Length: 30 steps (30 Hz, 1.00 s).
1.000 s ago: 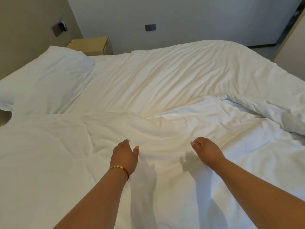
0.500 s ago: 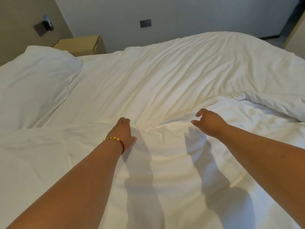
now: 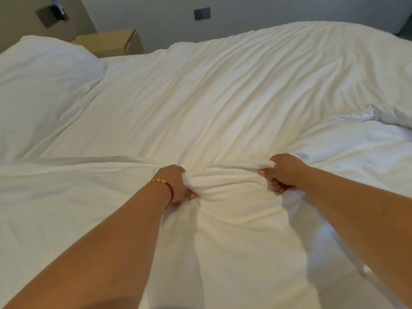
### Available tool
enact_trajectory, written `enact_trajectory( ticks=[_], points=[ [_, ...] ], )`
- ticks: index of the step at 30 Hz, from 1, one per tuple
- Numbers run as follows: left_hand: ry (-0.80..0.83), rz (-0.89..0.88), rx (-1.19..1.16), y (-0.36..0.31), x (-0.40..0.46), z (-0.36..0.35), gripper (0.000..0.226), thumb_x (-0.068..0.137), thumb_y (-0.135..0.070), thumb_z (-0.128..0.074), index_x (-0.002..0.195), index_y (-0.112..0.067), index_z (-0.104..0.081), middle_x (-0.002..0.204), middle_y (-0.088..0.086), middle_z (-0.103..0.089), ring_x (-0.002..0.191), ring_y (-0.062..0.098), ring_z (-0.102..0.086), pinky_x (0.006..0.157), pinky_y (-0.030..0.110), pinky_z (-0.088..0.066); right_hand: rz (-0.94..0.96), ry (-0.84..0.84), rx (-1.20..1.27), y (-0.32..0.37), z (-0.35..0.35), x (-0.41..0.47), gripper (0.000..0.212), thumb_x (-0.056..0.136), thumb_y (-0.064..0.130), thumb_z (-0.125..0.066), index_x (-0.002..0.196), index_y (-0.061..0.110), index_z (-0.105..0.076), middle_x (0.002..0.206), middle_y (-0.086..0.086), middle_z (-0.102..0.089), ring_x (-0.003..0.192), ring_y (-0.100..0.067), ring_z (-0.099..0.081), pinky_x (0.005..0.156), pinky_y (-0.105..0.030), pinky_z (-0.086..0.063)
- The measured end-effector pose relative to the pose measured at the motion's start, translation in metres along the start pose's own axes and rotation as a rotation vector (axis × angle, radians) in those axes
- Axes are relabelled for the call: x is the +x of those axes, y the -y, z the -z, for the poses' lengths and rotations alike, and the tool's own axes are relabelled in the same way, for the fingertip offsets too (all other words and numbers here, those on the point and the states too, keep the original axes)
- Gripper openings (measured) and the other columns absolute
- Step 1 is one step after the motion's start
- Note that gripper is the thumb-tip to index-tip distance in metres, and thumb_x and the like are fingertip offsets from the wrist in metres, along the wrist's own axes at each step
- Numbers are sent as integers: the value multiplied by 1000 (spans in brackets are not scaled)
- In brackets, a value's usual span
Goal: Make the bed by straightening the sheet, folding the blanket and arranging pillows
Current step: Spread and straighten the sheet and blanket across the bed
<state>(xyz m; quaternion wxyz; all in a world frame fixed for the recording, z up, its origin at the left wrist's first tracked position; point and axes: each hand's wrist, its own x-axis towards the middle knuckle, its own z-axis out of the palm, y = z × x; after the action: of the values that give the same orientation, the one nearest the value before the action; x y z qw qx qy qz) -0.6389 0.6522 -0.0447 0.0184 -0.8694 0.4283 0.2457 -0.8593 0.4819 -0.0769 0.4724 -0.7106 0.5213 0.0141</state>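
Note:
A white blanket (image 3: 223,253) covers the near half of the bed, its far edge bunched into a ridge across the middle. My left hand (image 3: 176,184), with a gold and red bracelet on the wrist, grips that edge. My right hand (image 3: 283,172) grips the same edge a little to the right, fingers curled under the fold. Beyond the ridge lies the wrinkled white sheet (image 3: 223,90). A white pillow (image 3: 42,85) rests at the far left of the bed. A crumpled part of the blanket (image 3: 388,114) lies at the right edge.
A tan bedside cabinet (image 3: 111,42) stands behind the pillow against the wall. A dark wall plate (image 3: 202,13) and a wall-mounted fixture (image 3: 52,15) are on the walls beyond the bed.
Both hands reached forward over the blanket and closed on its far edge, bunching the cloth between them. The view moved closer to the bed.

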Motion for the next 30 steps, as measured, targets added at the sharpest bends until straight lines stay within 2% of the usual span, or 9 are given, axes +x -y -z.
enact_trajectory(
  ticks=[4, 8, 10, 12, 14, 15, 17, 20, 30],
  points=[
    [-382, -76, 41, -26, 8, 61, 25, 72, -30, -75, 71, -13, -56, 85, 9, -68, 93, 30, -65, 68, 22, -36, 151, -286, 272, 42, 53, 0, 24, 81, 13, -73, 67, 13, -53, 47, -7, -53, 47, -25, -55, 47, -37, -52],
    [-682, -62, -330, -55, 23, 97, 28, 89, -19, -59, 116, -9, -56, 121, 15, -44, 96, 34, -55, 77, 25, -35, 263, -588, 575, 100, 88, 22, 13, 83, 9, -61, 96, 11, -58, 87, -15, -59, 83, -31, -65, 57, -37, -57],
    [-612, -150, -524, -56, 31, 88, 41, 93, -15, -55, 133, -18, -45, 135, 9, -33, 110, 27, -51, 86, 19, -33, 340, -604, 490, 101, 85, 25, 37, 84, 17, -57, 120, 20, -55, 99, -8, -56, 93, -27, -62, 63, -26, -49],
    [-447, -271, -543, -52, 35, 63, 64, 94, -16, -55, 149, -28, -25, 157, 9, -15, 141, 19, -29, 104, 15, -20, 406, -447, 482, 79, 63, 11, 65, 90, 8, -59, 145, 28, -30, 112, -9, -55, 94, -19, -60, 59, -12, -43],
    [-269, -271, -531, -50, 38, 33, 75, 96, -32, -53, 153, -31, -5, 162, 5, 2, 149, 18, -5, 116, 25, -5, 389, -323, 376, 44, 38, 7, 75, 92, 13, -60, 151, 28, -16, 126, -12, -56, 96, -8, -61, 62, -7, -44],
    [-198, -234, -488, -49, 40, 16, 76, 95, -45, -48, 153, -34, 0, 162, 1, 4, 150, 21, 0, 120, 38, -2, 330, -277, 225, 24, 27, 10, 72, 93, 27, -58, 151, 29, -15, 141, -9, -46, 113, -8, -55, 83, -10, -45],
    [-99, -139, -283, -50, 41, -17, 72, 93, -64, -30, 151, -41, 6, 162, -4, 8, 149, 21, 10, 118, 55, 4, 130, -244, -293, -15, 10, 24, 68, 93, 57, -40, 150, 37, -9, 159, 1, -14, 144, -16, -19, 116, -42, -18],
    [-97, -95, -98, -54, 43, -57, 69, 91, -70, -15, 150, -42, 9, 161, -5, 17, 147, 18, 21, 115, 57, 13, 38, -209, -561, -46, -7, 37, 64, 91, 64, -19, 148, 43, 0, 160, 8, 4, 148, -16, 7, 116, -54, 4],
    [4, -28, -182, -65, 21, -64, 66, 94, -65, -14, 152, -39, 1, 162, -8, 11, 148, 14, 13, 116, 53, 11, 66, -102, -463, -56, 0, 25, 66, 89, 69, -16, 149, 43, -3, 160, 10, 7, 147, -13, 12, 115, -50, 10]
  ],
)
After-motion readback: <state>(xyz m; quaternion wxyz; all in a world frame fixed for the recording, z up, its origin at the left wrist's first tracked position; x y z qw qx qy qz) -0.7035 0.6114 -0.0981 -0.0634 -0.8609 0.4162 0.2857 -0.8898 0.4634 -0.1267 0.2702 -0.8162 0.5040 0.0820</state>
